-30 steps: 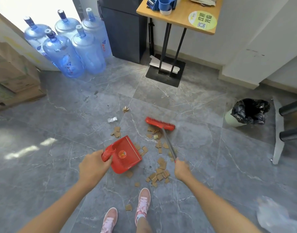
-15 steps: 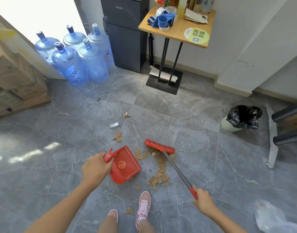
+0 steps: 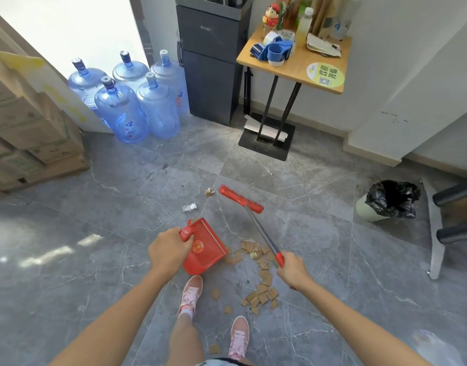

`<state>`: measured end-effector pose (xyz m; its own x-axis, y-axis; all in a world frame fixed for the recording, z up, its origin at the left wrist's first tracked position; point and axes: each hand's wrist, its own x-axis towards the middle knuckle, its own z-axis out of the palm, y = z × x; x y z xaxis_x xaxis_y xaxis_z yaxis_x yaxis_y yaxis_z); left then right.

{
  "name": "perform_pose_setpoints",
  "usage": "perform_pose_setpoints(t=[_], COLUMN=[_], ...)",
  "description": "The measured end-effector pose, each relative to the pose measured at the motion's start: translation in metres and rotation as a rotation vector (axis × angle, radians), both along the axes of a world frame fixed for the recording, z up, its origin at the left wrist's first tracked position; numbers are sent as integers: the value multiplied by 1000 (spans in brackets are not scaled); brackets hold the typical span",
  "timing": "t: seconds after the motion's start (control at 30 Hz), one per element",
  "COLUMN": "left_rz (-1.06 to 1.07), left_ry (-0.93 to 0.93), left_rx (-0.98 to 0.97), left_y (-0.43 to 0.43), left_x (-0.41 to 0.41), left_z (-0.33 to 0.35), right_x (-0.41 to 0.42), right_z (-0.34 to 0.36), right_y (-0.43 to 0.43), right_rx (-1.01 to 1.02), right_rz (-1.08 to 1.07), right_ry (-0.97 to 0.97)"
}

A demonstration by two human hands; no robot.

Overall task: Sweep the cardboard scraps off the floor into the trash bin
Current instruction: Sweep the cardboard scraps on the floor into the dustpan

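Note:
My left hand (image 3: 170,250) grips the handle of a red dustpan (image 3: 204,247) that rests on the grey floor, its mouth facing right toward the scraps. My right hand (image 3: 290,269) holds the red grip of a broom whose metal shaft runs up-left to the red broom head (image 3: 240,198), lifted beyond the pile. Several brown cardboard scraps (image 3: 261,273) lie in a loose band between the dustpan and my right hand, with a few more by my pink shoes. The trash bin (image 3: 385,200), pale with a black liner, stands at the far right.
Several blue water jugs (image 3: 137,101) stand at the back left beside stacked cardboard boxes (image 3: 29,138). A dark cabinet (image 3: 211,62) and a small wooden table (image 3: 295,62) on a black base are at the back. A white-framed seat (image 3: 443,220) is next to the bin. Silver wrapper (image 3: 189,207) on the floor.
The broom head has swung away from the pile to a spot farther off, and my right hand has come in closer. The dustpan has turned more upright. The view has tilted up.

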<state>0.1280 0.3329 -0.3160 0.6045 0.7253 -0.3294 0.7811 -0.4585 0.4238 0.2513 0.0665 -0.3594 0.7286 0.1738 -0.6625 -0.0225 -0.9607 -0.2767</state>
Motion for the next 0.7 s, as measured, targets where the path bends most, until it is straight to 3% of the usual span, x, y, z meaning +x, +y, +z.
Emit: perform_pose_setpoints(t=[0.2,0.47,0.7], left_rz=[-1,54,72], left_ry=[34,56,108], left_rx=[-52,-79,-64], left_y=[62,133,152], left_x=[23,30,21], left_z=[-7,-32,-51], right_x=[39,72,78], right_z=[-8,-34,-71], right_y=[136,257,262], right_rx=[26,-129,-267], right_rz=[-134,163,324], right_ry=[7,-9,13])
